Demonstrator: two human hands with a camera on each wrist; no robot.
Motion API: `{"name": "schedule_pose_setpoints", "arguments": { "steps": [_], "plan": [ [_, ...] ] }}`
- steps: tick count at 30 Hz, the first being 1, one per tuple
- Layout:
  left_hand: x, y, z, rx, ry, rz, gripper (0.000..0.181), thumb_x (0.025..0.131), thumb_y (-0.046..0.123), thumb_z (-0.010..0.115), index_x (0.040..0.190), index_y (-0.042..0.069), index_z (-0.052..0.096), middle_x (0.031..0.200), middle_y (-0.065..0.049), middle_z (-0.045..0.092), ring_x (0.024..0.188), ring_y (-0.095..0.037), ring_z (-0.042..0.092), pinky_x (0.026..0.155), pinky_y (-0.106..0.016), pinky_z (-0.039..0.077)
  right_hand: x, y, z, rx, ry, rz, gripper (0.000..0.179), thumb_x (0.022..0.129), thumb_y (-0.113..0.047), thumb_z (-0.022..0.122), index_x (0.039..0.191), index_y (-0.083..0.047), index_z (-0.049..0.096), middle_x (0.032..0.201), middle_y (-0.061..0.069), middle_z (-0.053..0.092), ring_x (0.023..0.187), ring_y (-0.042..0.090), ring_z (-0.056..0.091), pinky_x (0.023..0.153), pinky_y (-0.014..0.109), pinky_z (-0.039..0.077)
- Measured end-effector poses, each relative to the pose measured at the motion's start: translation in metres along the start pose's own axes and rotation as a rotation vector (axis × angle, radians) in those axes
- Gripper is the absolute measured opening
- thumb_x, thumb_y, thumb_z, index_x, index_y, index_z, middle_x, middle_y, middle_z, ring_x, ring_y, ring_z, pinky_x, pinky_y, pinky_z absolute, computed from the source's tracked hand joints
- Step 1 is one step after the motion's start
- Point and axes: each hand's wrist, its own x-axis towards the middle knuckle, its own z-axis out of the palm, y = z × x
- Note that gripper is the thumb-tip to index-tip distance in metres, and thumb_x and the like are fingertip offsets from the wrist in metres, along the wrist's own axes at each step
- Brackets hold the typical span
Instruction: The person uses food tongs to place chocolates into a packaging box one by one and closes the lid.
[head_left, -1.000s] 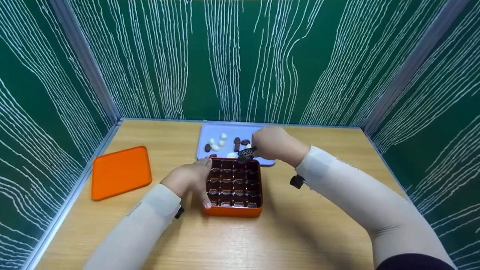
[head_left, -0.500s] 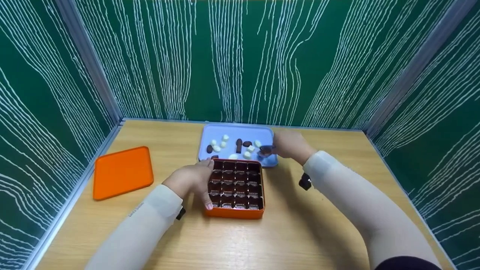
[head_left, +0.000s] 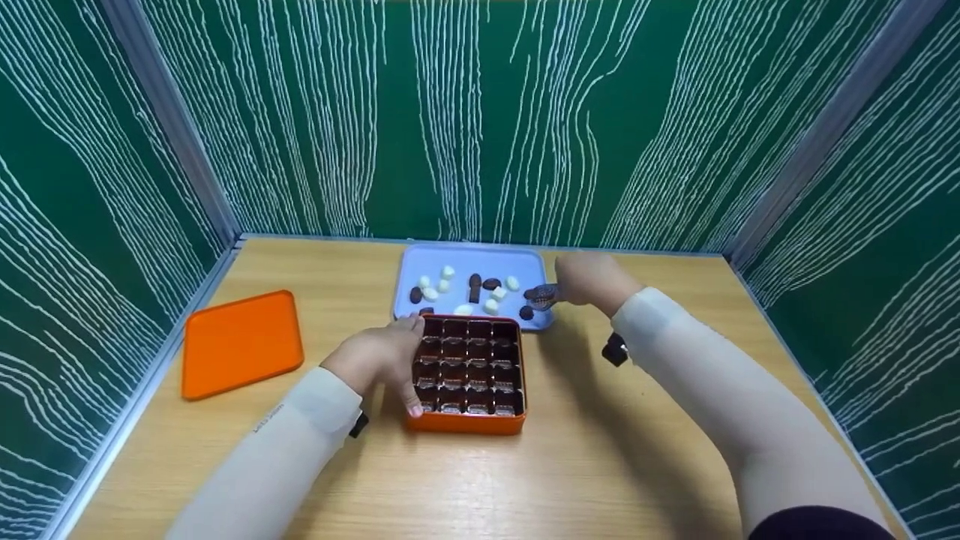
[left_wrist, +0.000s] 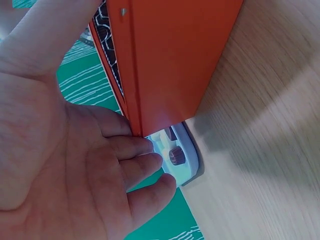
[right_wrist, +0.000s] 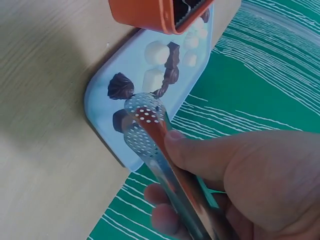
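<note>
Walled by green panels (head_left: pixel 390 112) with wavy white lines, grey posts (head_left: pixel 171 124) at the far corners, and floored by a pale wood-grained tabletop (head_left: pixel 465 487) with a shallow orange lid (head_left: pixel 244 345) askew at the left. Touched along the left side, at centre, by the left hand (head_left: pixel 386 356), spread wide: an orange box (head_left: pixel 466 425) with a dark compartmented insert (head_left: pixel 466 367), just nearer than a pale blue tray (head_left: pixel 495 261) strewn with white pieces (head_left: pixel 444 286) and dark brown pieces (head_left: pixel 475 291). At right, over the tray's right end, the right hand (head_left: pixel 596 281), wrapped around silver tongs (right_wrist: pixel 175 182) with perforated tips slightly apart beside a dark piece (right_wrist: pixel 120 120), contact impossible to tell.
</note>
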Motion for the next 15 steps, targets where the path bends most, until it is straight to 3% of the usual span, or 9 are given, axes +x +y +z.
{"name": "schedule_pose_setpoints", "arguments": {
  "steps": [4, 9, 15],
  "plan": [
    [0.0, 0.0, 0.0, 0.008, 0.001, 0.001, 0.17, 0.055, 0.046, 0.113, 0.181, 0.002, 0.008, 0.192, -0.019, 0.006, 0.179, -0.04, 0.01, 0.147, -0.055, 0.017, 0.007, -0.007, -0.001, -0.067, -0.023, -0.016, 0.025, 0.105, -0.028, 0.078, 0.089, -0.01, 0.071, 0.083, 0.005, 0.066, 0.074, 0.021, 0.06, 0.063, 0.033, 0.05],
    [0.0, 0.001, -0.001, 0.026, -0.006, 0.01, 0.168, 0.057, 0.048, 0.112, 0.181, 0.001, 0.008, 0.192, -0.02, 0.006, 0.179, -0.04, 0.01, 0.147, -0.054, 0.017, 0.015, -0.016, 0.002, -0.181, 0.005, -0.052, 0.029, 0.103, -0.029, 0.08, 0.086, -0.01, 0.068, 0.079, 0.003, 0.061, 0.072, 0.02, 0.057, 0.062, 0.035, 0.052],
    [0.0, 0.001, -0.001, 0.004, -0.013, 0.001, 0.17, 0.055, 0.045, 0.112, 0.182, 0.003, 0.007, 0.192, -0.019, 0.003, 0.179, -0.04, 0.008, 0.147, -0.055, 0.015, 0.017, -0.023, 0.002, -0.217, -0.009, -0.064, 0.025, 0.103, -0.028, 0.082, 0.093, -0.007, 0.072, 0.081, 0.005, 0.065, 0.073, 0.021, 0.059, 0.064, 0.035, 0.053]
  ]
}}
